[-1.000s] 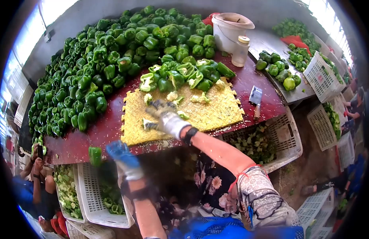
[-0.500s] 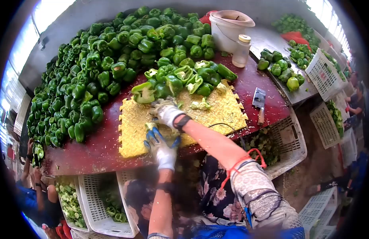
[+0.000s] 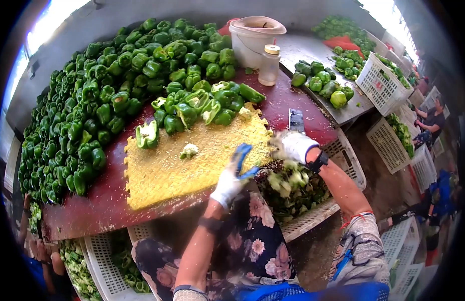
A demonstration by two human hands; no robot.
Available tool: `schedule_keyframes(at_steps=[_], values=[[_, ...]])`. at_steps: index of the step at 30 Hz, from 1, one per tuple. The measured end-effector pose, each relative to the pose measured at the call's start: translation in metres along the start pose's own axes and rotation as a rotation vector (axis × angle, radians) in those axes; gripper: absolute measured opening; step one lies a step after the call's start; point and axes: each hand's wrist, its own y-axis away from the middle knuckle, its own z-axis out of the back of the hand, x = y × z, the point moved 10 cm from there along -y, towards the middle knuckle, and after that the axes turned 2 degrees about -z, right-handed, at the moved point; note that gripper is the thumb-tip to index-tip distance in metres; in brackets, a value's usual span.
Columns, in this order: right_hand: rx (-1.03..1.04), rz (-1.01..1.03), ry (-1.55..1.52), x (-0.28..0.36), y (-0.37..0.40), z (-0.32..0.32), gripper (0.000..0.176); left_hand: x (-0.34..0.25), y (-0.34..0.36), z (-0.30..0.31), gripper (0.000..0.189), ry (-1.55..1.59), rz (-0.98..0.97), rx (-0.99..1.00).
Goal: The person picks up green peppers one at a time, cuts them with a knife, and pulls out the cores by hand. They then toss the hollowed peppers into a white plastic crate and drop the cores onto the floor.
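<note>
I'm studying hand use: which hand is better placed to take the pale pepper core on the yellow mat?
Probably the left hand: open, over the yellow mat, nearer the core. The right hand is at the mat's right edge, above the scrap crate.

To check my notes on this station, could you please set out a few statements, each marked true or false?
1. The yellow mat lies on a dark red table. True.
2. The lidded jar stands left of the white bucket. False: it stands to the bucket's right, nearer the camera.
3. The left hand has a glove with blue fingers. True.
4. The right hand is over the pepper pile. False: it is at the mat's right edge.
5. The half pepper shows its cut side. True.
</note>
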Motion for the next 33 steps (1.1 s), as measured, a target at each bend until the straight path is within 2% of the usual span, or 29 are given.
schedule_keyframes(at_steps=[2, 3, 4, 5, 6, 8, 10, 11, 14, 15, 16, 18, 20, 21, 22, 24, 26, 27, 28, 30, 31, 32, 33], values=[[-0.249, -0.035, -0.385, -0.015, 0.002, 0.037, 0.077, 0.020, 0.014, 0.056, 0.047, -0.203, 0.126, -0.299], [-0.371, -0.058, -0.467, -0.026, -0.013, 0.049, 0.081, 0.044, 0.026, 0.083, 0.053, -0.373, 0.259, -0.347], [-0.494, -0.080, -0.549, -0.037, -0.034, 0.061, 0.086, 0.065, 0.046, 0.112, 0.053, -0.246, 0.311, -0.526], [-0.532, -0.097, -0.588, -0.046, -0.055, 0.075, 0.091, 0.052, 0.058, 0.138, 0.055, -0.598, 0.483, -0.528], [-0.600, -0.123, -0.650, -0.053, -0.072, 0.087, 0.093, 0.053, 0.065, 0.155, 0.060, -0.764, 0.597, -0.469], [-0.692, -0.143, -0.695, -0.079, -0.122, 0.102, 0.091, 0.070, 0.086, 0.167, 0.065, -0.888, 0.630, -0.478], [-0.844, -0.260, -0.652, -0.101, -0.167, 0.109, 0.086, 0.122, 0.104, 0.161, 0.068, -1.045, 0.709, -0.310], [-0.797, -0.255, -0.672, -0.103, -0.185, 0.109, 0.084, 0.122, 0.103, 0.160, 0.071, -1.023, 0.779, -0.256], [-0.703, -0.131, -0.734, -0.076, -0.194, 0.117, 0.075, 0.123, 0.106, 0.163, 0.069, -1.005, 0.749, -0.312], [-0.763, -0.181, -0.696, -0.068, -0.197, 0.116, 0.072, 0.115, 0.102, 0.164, 0.068, -1.007, 0.728, -0.328], [-0.685, -0.109, -0.752, -0.050, -0.194, 0.115, 0.070, 0.106, 0.097, 0.165, 0.067, -1.009, 0.708, -0.343], [-0.774, -0.029, -0.670, -0.013, -0.176, 0.119, 0.064, 0.087, 0.090, 0.163, 0.064, -0.900, 0.650, -0.406], [-0.641, 0.010, -0.741, 0.027, -0.176, 0.111, 0.059, 0.089, 0.092, 0.162, 0.065, -0.853, 0.601, -0.447], [-0.564, 0.032, -0.773, 0.049, -0.178, 0.105, 0.059, 0.100, 0.103, 0.163, 0.066, -0.927, 0.593, -0.500], [-0.512, 0.050, -0.750, 0.070, -0.179, 0.102, 0.060, 0.110, 0.110, 0.167, 0.068, -1.000, 0.582, -0.557], [-0.462, 0.097, -0.664, 0.109, -0.174, 0.101, 0.066, 0.107, 0.108, 0.172, 0.074, -0.829, 0.589, -0.594], [-0.505, 0.168, -0.558, 0.139, -0.154, 0.107, 0.077, 0.102, 0.109, 0.173, 0.076, -0.687, 0.358, -0.697], [-0.616, 0.285, -0.468, 0.151, -0.156, 0.106, 0.087, 0.108, 0.112, 0.176, 0.079, -0.733, 0.539, -0.655], [-0.455, 0.427, -0.614, 0.158, -0.146, 0.107, 0.085, 0.106, 0.110, 0.174, 0.081, -0.865, 0.489, -0.607], [-0.307, 0.473, -0.955, 0.139, -0.127, 0.121, 0.076, 0.111, 0.114, 0.172, 0.084, -1.010, 0.454, -0.579], [-0.392, 0.506, -1.163, 0.115, -0.128, 0.136, 0.067, 0.112, 0.115, 0.172, 0.084, -1.021, 0.472, -0.591], [-0.582, 0.356, -1.360, 0.080, -0.162, 0.143, 0.077, 0.108, 0.112, 0.168, 0.084, -1.068, 0.413, -0.580], [-0.789, 0.083, -1.124, 0.041, -0.164, 0.160, 0.075, 0.115, 0.116, 0.170, 0.084, -1.040, 0.433, -0.586]])
